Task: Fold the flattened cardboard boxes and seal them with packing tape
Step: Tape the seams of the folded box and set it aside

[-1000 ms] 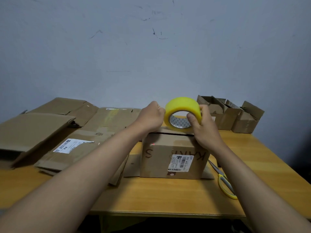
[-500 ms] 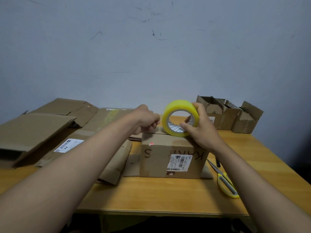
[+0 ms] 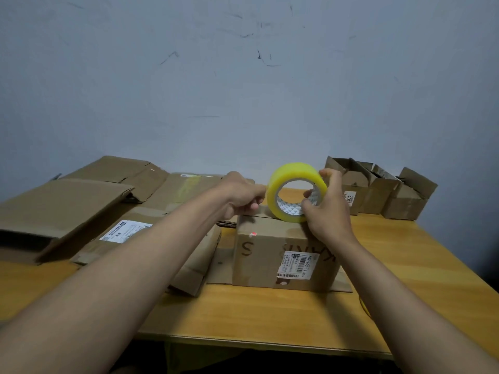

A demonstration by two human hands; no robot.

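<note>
In the head view, one folded box (image 3: 283, 252) is seen standing upright on the bench (image 3: 405, 279), its top flaps apparently shut. The tape roll (image 3: 295, 191) is held on edge on the box's top, gripped by the right hand (image 3: 328, 209) with fingers curled through its core. Just left of the roll, the left hand (image 3: 241, 194) is pinched closed at the box's top edge, probably on the tape's free end, though the strip itself cannot be made out. Sealing of this box is judged barely begun. Left of the box, several flattened boxes (image 3: 67, 209) remain unfolded. Right of it and behind, three erected boxes (image 3: 378, 190) are seen with flaps open, untaped.
</note>
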